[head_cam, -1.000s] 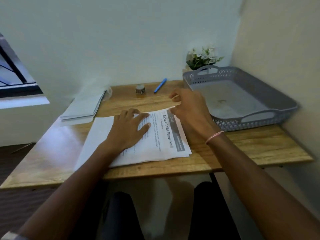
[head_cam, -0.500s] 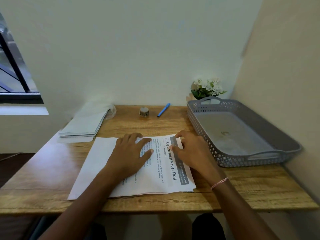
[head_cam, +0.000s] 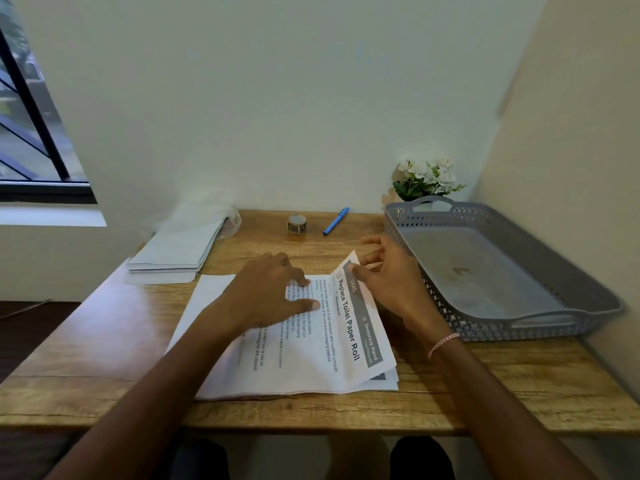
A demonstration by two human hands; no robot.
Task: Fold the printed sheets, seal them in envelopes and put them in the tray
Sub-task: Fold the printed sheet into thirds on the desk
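Note:
A stack of printed sheets (head_cam: 311,358) lies in the middle of the wooden table (head_cam: 104,341); the top one reads "Replace Toilet Paper Roll". My left hand (head_cam: 270,292) presses flat on the stack's middle. My right hand (head_cam: 388,275) pinches the far right corner of the top sheet and holds its right edge lifted off the stack. A pile of white envelopes (head_cam: 180,251) sits at the back left. The grey perforated tray (head_cam: 519,327) stands on the right with nothing in it.
A small roll of patterned tape (head_cam: 297,224) and a blue pen (head_cam: 336,221) lie near the back wall. A pot of white flowers (head_cam: 424,178) stands behind the tray. A window is at the far left, walls close behind and to the right.
My right hand has taken the top sheet's far right corner and raised that edge off the stack. My left hand stays pressed on the sheets. The camera has tilted upward.

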